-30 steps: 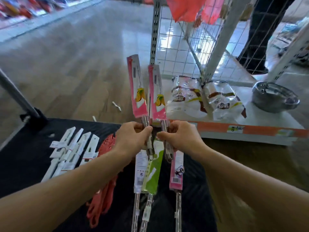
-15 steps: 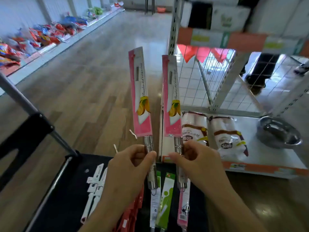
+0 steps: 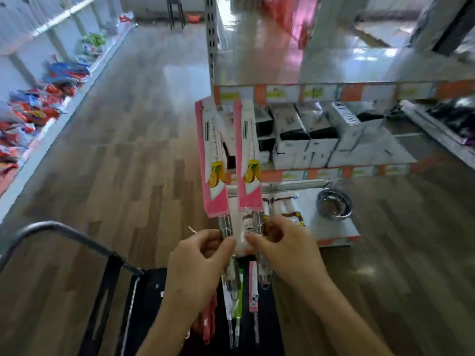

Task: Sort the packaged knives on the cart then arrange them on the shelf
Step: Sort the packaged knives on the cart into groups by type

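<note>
I hold two packaged knives upright side by side, each with a pink sleeve showing a lemon picture and a steel handle below. My left hand (image 3: 198,260) grips the handle of the left knife (image 3: 213,160). My right hand (image 3: 285,250) pinches the handle of the right knife (image 3: 248,160). Below my hands, on the black cart (image 3: 149,301), lie more packaged knives: a green-and-white one (image 3: 237,301) and a pink one (image 3: 253,291). The shelf unit (image 3: 334,91) stands just behind the raised knives.
The middle shelf holds white and black boxes (image 3: 308,140). On the bottom shelf sit a steel bowl (image 3: 334,204) and wrapped packs (image 3: 285,214). The cart handle (image 3: 64,232) curves at the left. Red items (image 3: 205,319) lie on the cart. Wooden floor stretches left toward goods along the wall.
My view has tilted up and the cart has slid down out of frame. Both knives have risen with my hands and now stand in front of the shelf's middle level.
</note>
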Demonstrator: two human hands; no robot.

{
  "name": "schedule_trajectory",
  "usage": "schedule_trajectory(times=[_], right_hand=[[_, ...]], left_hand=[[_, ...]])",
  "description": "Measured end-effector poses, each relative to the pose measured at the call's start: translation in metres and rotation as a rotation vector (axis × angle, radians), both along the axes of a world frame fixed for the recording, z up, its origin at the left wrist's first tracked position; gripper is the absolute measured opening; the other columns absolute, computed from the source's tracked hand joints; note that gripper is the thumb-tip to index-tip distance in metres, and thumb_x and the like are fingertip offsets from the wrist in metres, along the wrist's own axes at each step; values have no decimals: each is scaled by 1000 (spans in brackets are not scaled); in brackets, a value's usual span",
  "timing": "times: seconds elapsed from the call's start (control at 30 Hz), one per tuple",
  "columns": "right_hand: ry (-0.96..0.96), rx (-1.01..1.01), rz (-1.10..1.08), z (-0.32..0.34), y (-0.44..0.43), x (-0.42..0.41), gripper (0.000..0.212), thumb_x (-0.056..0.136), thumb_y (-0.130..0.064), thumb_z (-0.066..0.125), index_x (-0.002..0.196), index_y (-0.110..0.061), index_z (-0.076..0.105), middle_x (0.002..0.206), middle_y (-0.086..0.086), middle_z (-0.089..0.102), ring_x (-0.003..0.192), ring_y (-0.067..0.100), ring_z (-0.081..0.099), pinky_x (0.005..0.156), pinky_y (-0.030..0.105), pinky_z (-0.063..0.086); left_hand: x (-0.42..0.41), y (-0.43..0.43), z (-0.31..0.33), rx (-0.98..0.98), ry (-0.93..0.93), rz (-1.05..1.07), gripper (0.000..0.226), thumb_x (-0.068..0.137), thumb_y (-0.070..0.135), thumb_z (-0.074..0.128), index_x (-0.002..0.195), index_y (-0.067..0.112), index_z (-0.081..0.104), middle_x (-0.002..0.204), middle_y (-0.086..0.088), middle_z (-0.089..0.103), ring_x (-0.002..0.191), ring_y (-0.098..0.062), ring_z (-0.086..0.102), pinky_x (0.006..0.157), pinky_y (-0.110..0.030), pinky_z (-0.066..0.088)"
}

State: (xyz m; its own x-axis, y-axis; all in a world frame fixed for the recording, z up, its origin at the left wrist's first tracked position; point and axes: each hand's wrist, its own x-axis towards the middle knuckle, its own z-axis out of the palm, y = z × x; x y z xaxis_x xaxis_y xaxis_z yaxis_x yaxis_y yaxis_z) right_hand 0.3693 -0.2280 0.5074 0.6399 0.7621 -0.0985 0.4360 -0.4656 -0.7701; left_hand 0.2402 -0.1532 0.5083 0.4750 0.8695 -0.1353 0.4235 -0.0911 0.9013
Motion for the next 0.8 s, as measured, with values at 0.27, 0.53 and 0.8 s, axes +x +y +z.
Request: schedule_trajectory(times=[0.27,0.53,0.8], right_hand=[[-91,63,-95,78,-34,19,27,79,-46,67,78,-22,55,64,-11,50,58,0,45,53,13,36],[-72,119,-109,89,-64,93,31,78,-45,68,62,-31,45,62,-12,51,57,0,47,50,10,34],[-103,77,-38,110,-104,253,25,80,-43,67,73,-22,55,63,-9,51,60,6,49,52,15,37]], left_hand=[[36,-21,80,95,-45,-129,21,82,28,67,100,18,65,70,19,57,59,9,60,50,4,40],[115,-50,88,142,-41,-158,20,80,30,69,97,19,70,77,13,67,74,-2,64,68,-16,50],[268,-93,94,80,-89,-67,24,81,34,66,96,15,71,81,1,72,78,-15,69,78,-35,56]])
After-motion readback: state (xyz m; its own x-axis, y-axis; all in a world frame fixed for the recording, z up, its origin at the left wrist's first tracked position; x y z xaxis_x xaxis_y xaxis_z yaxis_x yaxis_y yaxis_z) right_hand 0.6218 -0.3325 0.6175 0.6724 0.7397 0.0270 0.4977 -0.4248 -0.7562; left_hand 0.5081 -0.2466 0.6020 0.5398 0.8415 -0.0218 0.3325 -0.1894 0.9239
